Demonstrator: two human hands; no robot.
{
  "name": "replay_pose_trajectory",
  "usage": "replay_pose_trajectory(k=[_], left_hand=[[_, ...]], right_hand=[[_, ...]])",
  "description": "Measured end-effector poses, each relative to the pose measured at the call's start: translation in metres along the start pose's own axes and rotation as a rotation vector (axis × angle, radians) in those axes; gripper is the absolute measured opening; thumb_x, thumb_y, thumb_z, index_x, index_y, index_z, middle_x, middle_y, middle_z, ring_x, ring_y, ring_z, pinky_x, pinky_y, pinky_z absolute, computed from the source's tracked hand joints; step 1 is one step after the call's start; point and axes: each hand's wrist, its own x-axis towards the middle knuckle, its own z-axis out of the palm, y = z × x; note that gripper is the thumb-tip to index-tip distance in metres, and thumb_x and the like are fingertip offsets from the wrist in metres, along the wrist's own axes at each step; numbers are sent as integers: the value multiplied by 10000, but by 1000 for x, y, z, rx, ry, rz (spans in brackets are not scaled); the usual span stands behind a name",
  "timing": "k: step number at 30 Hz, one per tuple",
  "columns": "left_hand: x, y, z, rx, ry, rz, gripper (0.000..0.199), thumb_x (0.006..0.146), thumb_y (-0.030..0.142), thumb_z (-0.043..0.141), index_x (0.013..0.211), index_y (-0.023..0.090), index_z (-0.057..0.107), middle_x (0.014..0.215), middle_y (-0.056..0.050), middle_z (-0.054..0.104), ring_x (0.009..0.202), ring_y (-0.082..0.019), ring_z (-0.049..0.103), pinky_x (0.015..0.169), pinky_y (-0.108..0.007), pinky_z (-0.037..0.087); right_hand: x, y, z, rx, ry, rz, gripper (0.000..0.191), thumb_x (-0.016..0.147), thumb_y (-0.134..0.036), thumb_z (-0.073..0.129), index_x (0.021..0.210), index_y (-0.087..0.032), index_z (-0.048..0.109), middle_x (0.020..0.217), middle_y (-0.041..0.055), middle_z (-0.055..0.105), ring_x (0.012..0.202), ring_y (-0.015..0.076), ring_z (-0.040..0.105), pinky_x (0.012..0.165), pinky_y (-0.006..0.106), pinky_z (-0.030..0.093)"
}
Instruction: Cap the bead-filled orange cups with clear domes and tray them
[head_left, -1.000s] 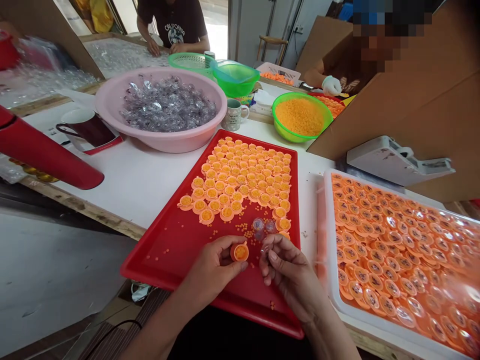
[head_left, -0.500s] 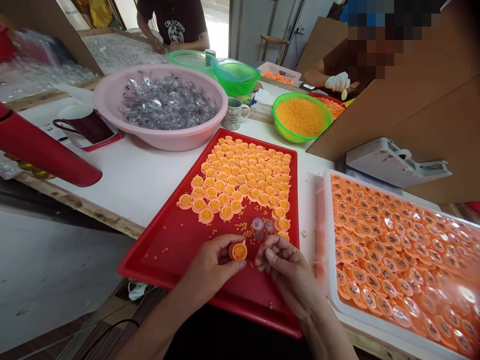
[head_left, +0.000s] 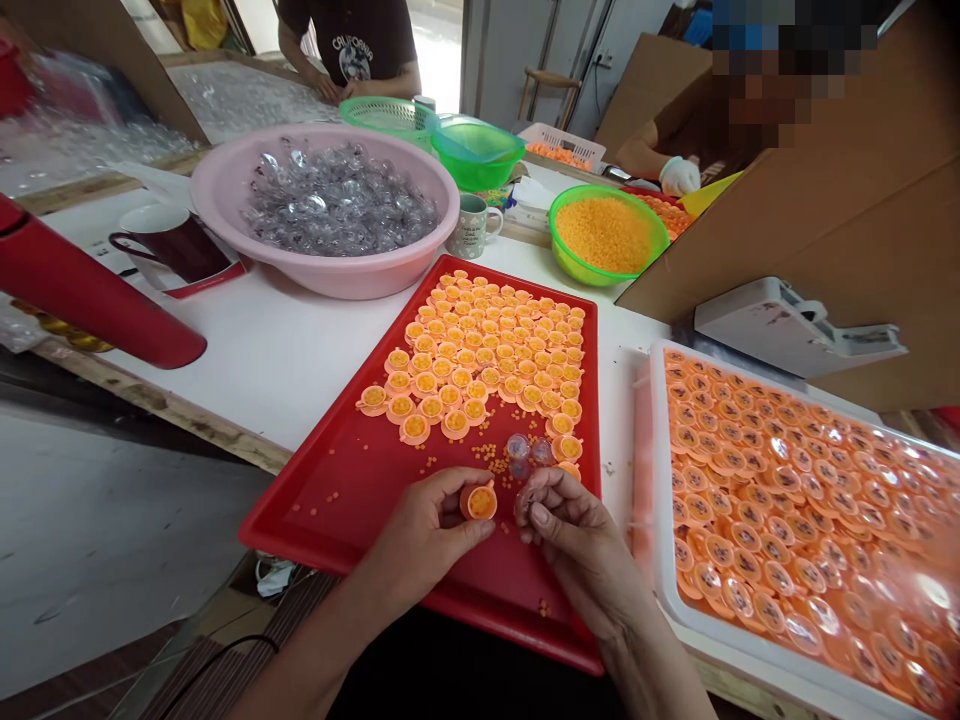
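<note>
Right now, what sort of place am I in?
Probably a small workshop for hand assembly: a red tray carries rows of small orange cups, a white bin holds many lidded ones, and a pink basin is heaped with clear plastic pieces.

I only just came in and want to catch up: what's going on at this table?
A person's left hand holds a small orange cup, filled with yellow bits, over a red tray. The right hand pinches a small clear piece beside it. Rows of filled cups cover the tray's far part. A white bin of cups with clear tops stands at the right, and a pink basin of clear pieces at the back left.
</note>
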Motion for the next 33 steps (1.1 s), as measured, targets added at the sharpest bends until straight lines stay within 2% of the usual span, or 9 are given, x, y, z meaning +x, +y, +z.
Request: replay_pose_trajectory(k=[7,11,15,18,20,23,26,29,33], left_hand=[[1,-2,0,15,-11,-9,372,715,182,687,1086,157,679,1019,-49,766,966,-224,706,864,-311,562],[1,-4,0,1,-14,13,376,710,177,707,1085,163,692,1048,-57,759,1004,-241,698,885,-326,557],[0,-6,2,-8,-127,33,414,772,163,667,1186,146,678,1157,-94,730,1078,-254,674,957,-354,525],[-1,-6,3,3,-193,91,393,810,115,611,1187,187,696,1189,-76,721,1090,-245,670,981,-358,514],[-2,-7,3,18,-200,143,442,807,68,590,1212,218,685,1233,-55,702,1116,-228,659,997,-337,507],[-3,-7,3,50,-154,202,421,819,93,622,1218,215,682,1263,-52,687,1161,-214,636,1024,-302,491],[-6,-9,2,48,-67,248,298,850,178,657,1141,199,718,1165,-46,733,1092,-195,672,974,-256,518],[-10,-10,3,-2,-14,287,305,864,165,652,1158,233,701,1121,-8,748,1039,-165,692,924,-216,537],[-12,-10,3,-28,14,311,288,855,156,668,1113,272,721,1064,18,762,980,-159,707,899,-215,552]], right_hand=[[-2,5,0,-172,88,-104,163,746,-217,824,830,-206,685,741,-14,655,672,111,571,640,224,485],[0,2,-1,-347,54,-98,129,764,-259,804,833,-204,710,755,-8,670,654,114,585,615,231,499],[5,2,2,-490,30,-76,115,757,-263,789,808,-197,709,733,-1,666,653,131,598,573,232,488],[6,3,7,-654,51,-158,46,781,-192,745,807,-208,710,770,8,687,718,157,642,661,270,518],[5,5,11,-792,58,-259,81,811,-141,696,790,-219,707,777,8,685,737,161,648,689,278,521],[1,8,14,-892,127,-356,120,828,-137,669,888,-239,684,805,7,680,746,167,648,692,285,528],[-5,13,15,-882,230,-351,199,828,-190,692,1007,-252,631,850,13,681,770,180,657,702,298,544],[-11,15,16,-902,221,-399,50,862,-219,668,890,-243,634,799,12,676,707,168,648,658,277,537],[-16,15,21,-932,236,-509,64,864,-199,665,823,-241,641,728,-7,660,603,141,620,582,241,512]])
